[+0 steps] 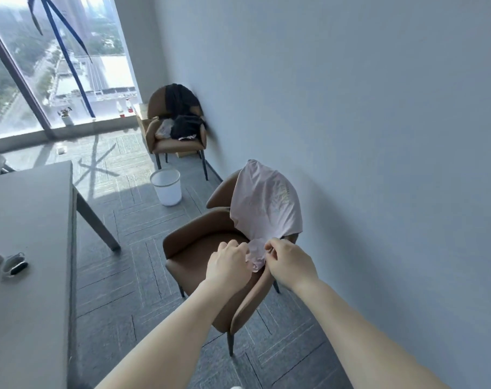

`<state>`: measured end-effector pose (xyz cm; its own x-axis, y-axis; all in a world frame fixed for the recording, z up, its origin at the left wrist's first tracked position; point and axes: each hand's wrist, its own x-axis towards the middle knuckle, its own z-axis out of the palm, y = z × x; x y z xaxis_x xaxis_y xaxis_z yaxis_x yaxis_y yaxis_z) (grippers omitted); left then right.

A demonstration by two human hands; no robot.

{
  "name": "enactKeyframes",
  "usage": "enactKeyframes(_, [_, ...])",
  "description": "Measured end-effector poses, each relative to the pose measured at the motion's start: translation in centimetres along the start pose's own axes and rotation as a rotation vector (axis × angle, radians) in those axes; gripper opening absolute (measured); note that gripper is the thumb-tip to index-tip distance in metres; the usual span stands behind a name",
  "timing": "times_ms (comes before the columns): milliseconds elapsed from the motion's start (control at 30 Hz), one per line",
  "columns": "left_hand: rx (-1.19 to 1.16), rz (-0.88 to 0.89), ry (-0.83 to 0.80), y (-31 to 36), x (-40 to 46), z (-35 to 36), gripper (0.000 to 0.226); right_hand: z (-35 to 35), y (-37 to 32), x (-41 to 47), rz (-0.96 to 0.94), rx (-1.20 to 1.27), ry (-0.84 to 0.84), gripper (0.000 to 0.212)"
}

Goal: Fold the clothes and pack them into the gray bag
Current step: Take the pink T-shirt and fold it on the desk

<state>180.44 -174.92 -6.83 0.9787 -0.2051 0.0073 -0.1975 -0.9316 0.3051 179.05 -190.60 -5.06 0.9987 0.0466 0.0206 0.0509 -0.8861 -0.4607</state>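
Pink garment (264, 203) is hanging draped over the backrest of the near brown chair (199, 245), its lower end bunched over the seat between both hands. Going left to right: a bench (28, 220) is standing at the left, with a small grey pouch with a dark patch (14, 266) lying near its front-left part, just beside a pale cylindrical post at the left edge of view. A white bin (167, 186) is sitting on the floor (118, 270) beyond the bench's right edge. A far brown chair (177, 144) is standing in the corner by the window (56, 66), carrying dark clothes (182, 113) over its backrest and seat, plus a light crumpled item (164, 129) on the seat. Left hand (227, 265) is reaching over the near chair's seat, fingers curled onto the bunched fabric, gripping it. Right hand (290, 262) is just beside it, fingers pinching the same gathered end of the garment. Wall (379, 136) is running along the right.
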Motion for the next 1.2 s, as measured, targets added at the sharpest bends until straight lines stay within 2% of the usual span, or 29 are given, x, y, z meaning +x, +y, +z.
enactKeyframes(333, [-0.095,-0.059,0.021,-1.5,17.7,1.4,0.029,-1.1,4.5,17.5,0.009,-0.037,-0.036,0.028])
enactKeyframes(567, [-0.127,-0.144,-0.036,-1.6,27.3,3.2,0.028,-1.1,8.8,28.8,0.005,-0.034,-0.08,0.027])
enactKeyframes(700, [-0.154,-0.237,-0.06,-1.5,32.7,5.1,0.031,0.2,12.6,35.5,-0.021,-0.037,-0.118,0.03])
enactKeyframes(867, [-0.261,-0.436,-0.139,-0.2,38.6,8.2,0.037,1.4,17.7,42.4,-0.01,-0.086,-0.257,0.048])
enactKeyframes(1000, [-0.379,-0.583,-0.188,-0.1,42.4,11.1,0.047,2.6,20.6,47.9,-0.025,-0.1,-0.3,0.056])
enactKeyframes(1200, [-0.482,-0.654,-0.177,-1.1,47.7,15.0,0.063,5.7,22.2,52.7,-0.03,-0.056,-0.373,0.066])
